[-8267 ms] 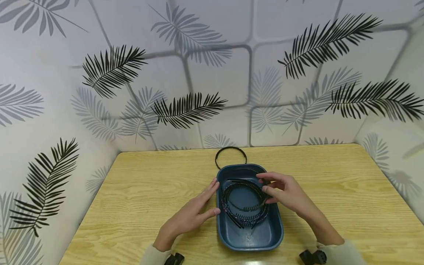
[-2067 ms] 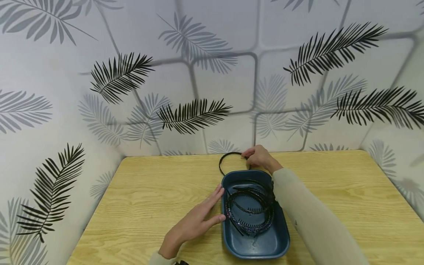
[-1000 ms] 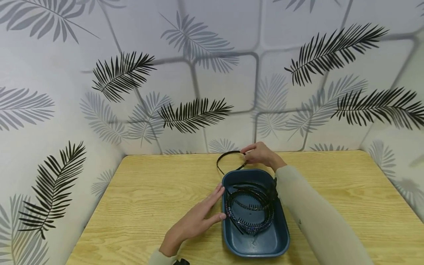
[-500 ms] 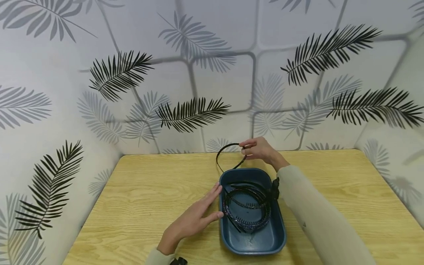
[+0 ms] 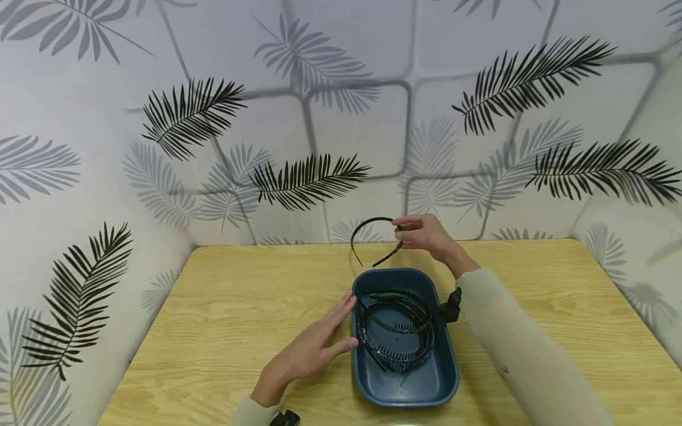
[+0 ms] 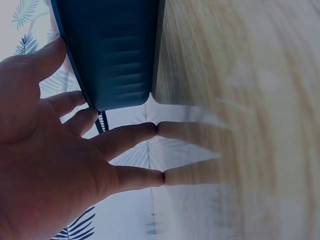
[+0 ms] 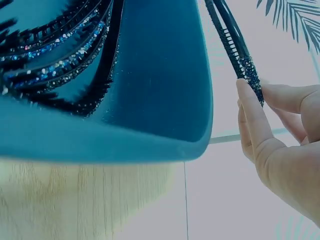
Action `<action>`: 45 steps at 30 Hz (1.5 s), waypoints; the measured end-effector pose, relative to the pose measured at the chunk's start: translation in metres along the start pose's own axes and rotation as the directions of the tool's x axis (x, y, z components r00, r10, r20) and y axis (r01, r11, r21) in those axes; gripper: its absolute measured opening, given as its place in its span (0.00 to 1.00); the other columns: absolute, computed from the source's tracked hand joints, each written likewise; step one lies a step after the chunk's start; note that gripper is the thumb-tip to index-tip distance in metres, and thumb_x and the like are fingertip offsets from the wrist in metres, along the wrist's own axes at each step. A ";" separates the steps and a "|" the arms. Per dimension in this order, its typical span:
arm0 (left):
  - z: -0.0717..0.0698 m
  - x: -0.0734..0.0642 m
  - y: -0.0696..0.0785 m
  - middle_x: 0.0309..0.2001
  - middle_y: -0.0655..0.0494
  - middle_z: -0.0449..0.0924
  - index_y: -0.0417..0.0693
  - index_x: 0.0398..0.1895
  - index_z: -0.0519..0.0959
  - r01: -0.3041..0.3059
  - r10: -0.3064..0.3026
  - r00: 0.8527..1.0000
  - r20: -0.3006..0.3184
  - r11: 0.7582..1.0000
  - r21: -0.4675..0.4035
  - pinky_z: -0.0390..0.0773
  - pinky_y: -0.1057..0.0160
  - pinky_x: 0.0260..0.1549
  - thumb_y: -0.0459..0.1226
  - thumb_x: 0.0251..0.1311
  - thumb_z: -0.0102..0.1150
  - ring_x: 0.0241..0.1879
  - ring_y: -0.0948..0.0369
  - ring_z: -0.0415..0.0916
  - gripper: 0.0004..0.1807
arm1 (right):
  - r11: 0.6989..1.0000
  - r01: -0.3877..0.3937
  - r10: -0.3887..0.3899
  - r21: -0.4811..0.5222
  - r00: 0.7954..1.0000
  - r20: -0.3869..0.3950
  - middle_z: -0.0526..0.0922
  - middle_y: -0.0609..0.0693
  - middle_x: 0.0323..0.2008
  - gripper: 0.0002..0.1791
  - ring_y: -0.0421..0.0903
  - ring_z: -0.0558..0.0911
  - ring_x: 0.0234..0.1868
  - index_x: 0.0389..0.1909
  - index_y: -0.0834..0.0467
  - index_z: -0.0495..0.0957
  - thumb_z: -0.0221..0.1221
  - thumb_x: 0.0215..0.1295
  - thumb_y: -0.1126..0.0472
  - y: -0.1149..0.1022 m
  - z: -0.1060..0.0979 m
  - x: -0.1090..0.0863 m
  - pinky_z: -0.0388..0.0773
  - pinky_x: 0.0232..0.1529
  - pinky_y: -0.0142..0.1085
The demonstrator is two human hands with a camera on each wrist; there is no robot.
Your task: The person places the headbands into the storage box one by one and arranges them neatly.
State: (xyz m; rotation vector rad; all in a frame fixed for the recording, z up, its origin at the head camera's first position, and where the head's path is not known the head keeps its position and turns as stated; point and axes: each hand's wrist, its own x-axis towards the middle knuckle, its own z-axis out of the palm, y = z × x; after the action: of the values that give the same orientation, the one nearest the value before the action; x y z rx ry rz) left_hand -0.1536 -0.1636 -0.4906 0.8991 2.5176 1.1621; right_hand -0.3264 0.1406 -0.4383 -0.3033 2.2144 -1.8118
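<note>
My right hand (image 5: 426,235) pinches a black toothed headband (image 5: 371,219) by its right side, above the table behind the basin. The right wrist view shows thumb and fingers on the headband's glittery part (image 7: 248,70). Several more black headbands (image 5: 396,362), some with sparkling blue and silver trim (image 7: 65,65), lie overlapping in the blue plastic basin (image 5: 405,397). My left hand (image 5: 314,343) rests at the basin's left rim with fingers extended and spread, fingertips and thumb at the edge. In the left wrist view, two lower fingertips (image 6: 150,129) meet the table top.
The wood-grain table (image 5: 240,307) ends at a wall (image 5: 341,118) covered in leaf-patterned paper, close behind the raised headband. A dark wrist strap device (image 5: 452,306) on the right sleeve (image 5: 522,343) is next to the basin's right rim.
The right hand has gone from over the basin to the headband behind it, then lifted that headband off the table. The left hand has stayed at the basin's left rim.
</note>
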 end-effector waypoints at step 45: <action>0.000 -0.001 0.000 0.84 0.61 0.36 0.53 0.85 0.45 -0.010 0.010 1.000 -0.001 1.000 -0.019 0.51 0.46 0.76 0.51 0.76 0.54 0.80 0.62 0.38 0.43 | 0.984 0.138 -0.134 0.112 0.990 -0.040 0.69 0.70 0.65 0.29 0.43 0.84 0.54 0.73 0.66 0.68 0.61 0.74 0.67 0.007 -0.003 -0.069 0.82 0.54 0.46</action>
State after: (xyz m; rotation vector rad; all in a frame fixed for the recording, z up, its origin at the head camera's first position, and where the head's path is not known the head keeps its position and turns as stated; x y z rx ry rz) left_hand -0.1535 -0.1645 -0.4907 0.9076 2.5013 1.1871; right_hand -0.2623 0.1675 -0.4401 -0.4139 2.1472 -2.0201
